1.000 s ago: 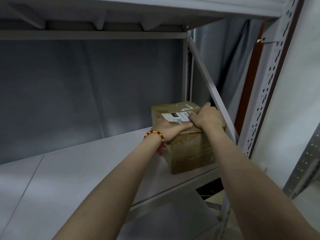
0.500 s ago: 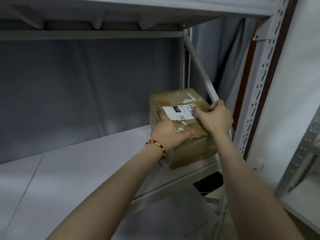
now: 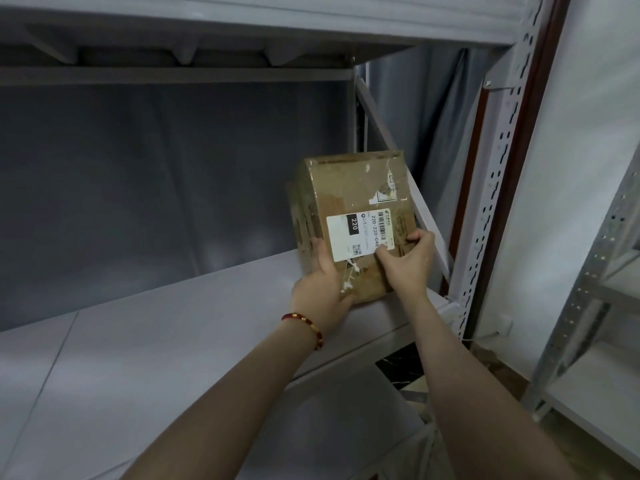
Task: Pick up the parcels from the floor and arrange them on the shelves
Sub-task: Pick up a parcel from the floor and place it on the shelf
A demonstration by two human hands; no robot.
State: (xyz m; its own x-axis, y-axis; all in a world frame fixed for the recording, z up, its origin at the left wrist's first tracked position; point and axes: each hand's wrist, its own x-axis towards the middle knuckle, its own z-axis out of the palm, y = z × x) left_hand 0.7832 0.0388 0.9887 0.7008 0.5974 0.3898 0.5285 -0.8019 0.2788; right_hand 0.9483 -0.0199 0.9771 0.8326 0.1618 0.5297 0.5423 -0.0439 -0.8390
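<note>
You tipped parcel (image 3: 353, 202) up from flat: label (image 3: 356, 233), earlier on top, faced you. Parcel stood on end at front right corner of shelf (image 3: 173, 323). Left hand (image 3: 322, 285) gripped lower left edge, right hand (image 3: 407, 261) clasped right edge. Likely reorienting; release pending.

Two forearms show, the left forearm (image 3: 225, 403) and the right forearm (image 3: 478, 393), both bare from the lower edge of the view up to the wrists. Round the left wrist, just below the left grip (image 3: 322, 285), sits a thin bracelet (image 3: 304, 323) of small round beads. On the stretch that shows, the beads are dark red at either end with gold ones between. The right grip (image 3: 405, 261) and its wrist are bare.
</note>
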